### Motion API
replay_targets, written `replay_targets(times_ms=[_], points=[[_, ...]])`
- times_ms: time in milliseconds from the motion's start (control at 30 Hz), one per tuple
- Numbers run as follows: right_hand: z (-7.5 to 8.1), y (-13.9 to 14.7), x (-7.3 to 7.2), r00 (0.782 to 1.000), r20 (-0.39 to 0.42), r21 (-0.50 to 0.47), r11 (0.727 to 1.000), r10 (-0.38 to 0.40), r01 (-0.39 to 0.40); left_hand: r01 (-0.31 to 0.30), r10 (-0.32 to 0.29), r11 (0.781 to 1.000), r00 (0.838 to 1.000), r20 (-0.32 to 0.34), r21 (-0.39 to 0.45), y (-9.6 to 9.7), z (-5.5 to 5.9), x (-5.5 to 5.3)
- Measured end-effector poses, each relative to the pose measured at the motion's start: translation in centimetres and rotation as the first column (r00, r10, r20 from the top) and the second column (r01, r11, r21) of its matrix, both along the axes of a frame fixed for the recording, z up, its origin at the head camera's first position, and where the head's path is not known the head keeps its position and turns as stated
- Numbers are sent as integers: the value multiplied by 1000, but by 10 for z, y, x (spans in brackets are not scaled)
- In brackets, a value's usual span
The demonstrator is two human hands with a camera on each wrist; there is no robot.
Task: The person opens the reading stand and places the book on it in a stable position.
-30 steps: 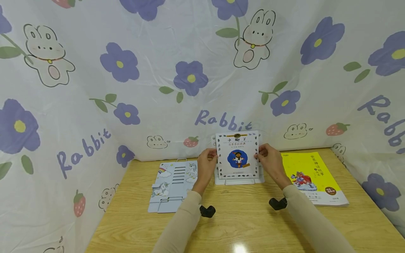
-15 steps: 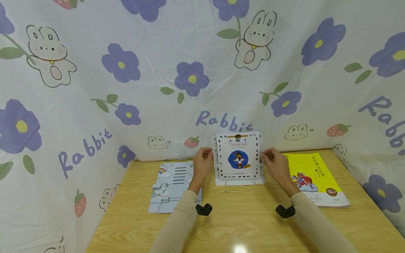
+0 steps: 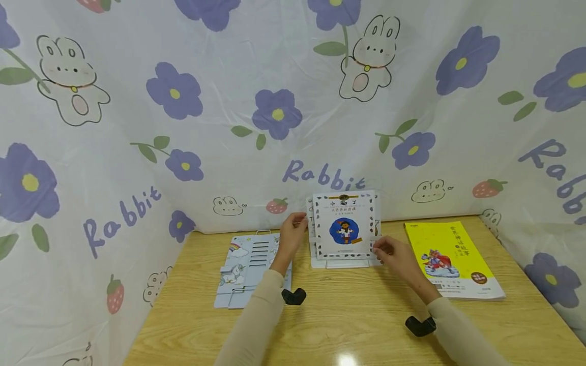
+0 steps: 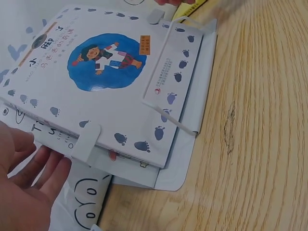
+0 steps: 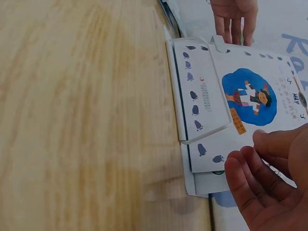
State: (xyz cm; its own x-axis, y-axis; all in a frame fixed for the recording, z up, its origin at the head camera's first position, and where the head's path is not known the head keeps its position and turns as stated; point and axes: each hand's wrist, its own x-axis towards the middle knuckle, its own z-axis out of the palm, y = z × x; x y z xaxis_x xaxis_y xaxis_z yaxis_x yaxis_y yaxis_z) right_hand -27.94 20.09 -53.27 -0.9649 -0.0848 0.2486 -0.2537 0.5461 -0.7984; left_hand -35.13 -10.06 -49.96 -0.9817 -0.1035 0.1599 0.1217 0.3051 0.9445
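Left hand (image 3: pixel 291 238), right hand (image 3: pixel 401 258) flank white book (image 3: pixel 345 231) on stand (image 4: pixel 173 177); right's grip unclear.

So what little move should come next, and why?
I'd probably ease the right grip gently away: the white book already leans on its stand, with a wire bar across its lower front and a white tab over its left edge.

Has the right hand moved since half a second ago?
Yes. In the head view, the right hand has shifted down beside the white book, toward its lower right corner.
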Motion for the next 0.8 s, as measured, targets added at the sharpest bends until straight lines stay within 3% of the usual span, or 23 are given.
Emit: replay_targets(times_ms=[233,800], points=[[-9,-2,4,999,27,25,999,32,-32,46,-47,998,999,13,50,1,0,-2],[-21,-12,4,999,31,48,998,28,-30,3,-1,999,999,-32,49,4,-4,-5]])
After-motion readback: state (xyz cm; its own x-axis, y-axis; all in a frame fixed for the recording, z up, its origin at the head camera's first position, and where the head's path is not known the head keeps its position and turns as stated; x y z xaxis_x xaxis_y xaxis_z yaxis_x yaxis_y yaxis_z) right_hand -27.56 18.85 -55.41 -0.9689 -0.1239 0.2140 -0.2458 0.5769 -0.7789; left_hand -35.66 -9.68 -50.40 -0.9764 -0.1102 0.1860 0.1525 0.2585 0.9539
